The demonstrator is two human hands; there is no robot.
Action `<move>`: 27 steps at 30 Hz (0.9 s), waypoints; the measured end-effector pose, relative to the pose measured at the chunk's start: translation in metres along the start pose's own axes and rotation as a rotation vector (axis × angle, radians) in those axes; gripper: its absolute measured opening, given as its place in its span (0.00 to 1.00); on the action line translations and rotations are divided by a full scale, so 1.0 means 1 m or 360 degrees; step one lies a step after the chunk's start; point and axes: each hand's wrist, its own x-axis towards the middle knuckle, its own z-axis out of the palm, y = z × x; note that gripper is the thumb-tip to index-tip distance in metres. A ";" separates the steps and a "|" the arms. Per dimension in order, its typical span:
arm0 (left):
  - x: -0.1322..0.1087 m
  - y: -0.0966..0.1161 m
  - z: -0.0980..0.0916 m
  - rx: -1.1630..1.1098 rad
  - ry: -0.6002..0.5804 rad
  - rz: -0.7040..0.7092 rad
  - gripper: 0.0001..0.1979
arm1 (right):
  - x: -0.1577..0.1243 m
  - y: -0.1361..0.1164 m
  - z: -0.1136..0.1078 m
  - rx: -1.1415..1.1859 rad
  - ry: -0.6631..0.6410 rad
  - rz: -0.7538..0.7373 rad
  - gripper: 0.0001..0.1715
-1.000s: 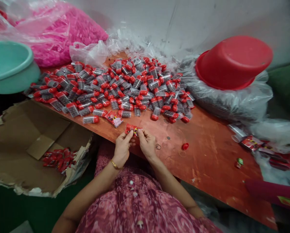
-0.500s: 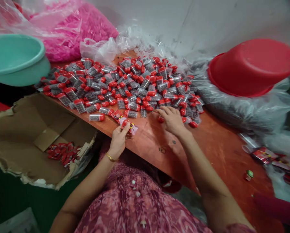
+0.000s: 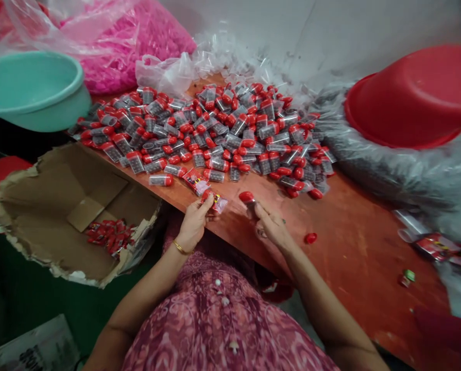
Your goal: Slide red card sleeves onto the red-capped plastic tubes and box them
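Hands at table edge, near vial pile (image 3: 215, 129).
We note left hand (image 3: 193, 224) pinching a packet (image 3: 218, 202); right hand (image 3: 271, 226) gripping, apparently, a red-capped vial (image 3: 248, 198).

I see a scuffed reddish-brown wooden tabletop (image 3: 354, 247) against a pale grey plaster wall (image 3: 330, 31); dim, soft light.

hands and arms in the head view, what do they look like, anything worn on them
Both forearms are bare, with no sleeves showing below the elbow. The left hand has a thin gold-coloured bangle round its wrist. The right hand shows no bangle or watch; rings cannot be made out. The arms come from a pink and maroon patterned garment with small round buttons.
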 end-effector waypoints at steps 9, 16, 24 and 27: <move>-0.008 -0.003 -0.005 0.0010 -0.0029 -0.0142 0.19 | -0.032 -0.021 0.002 -0.0353 -0.0075 -0.0594 0.26; -0.010 -0.005 -0.006 0.0046 -0.0023 -0.0180 0.16 | -0.037 -0.021 0.004 -0.0470 -0.0028 -0.0702 0.26; -0.013 -0.004 -0.007 0.0041 -0.0044 -0.0190 0.18 | -0.044 -0.028 0.009 -0.0040 -0.0171 -0.0395 0.19; -0.013 -0.005 -0.008 0.0076 -0.0054 -0.0150 0.19 | -0.050 -0.026 0.019 0.0421 -0.0135 0.0012 0.20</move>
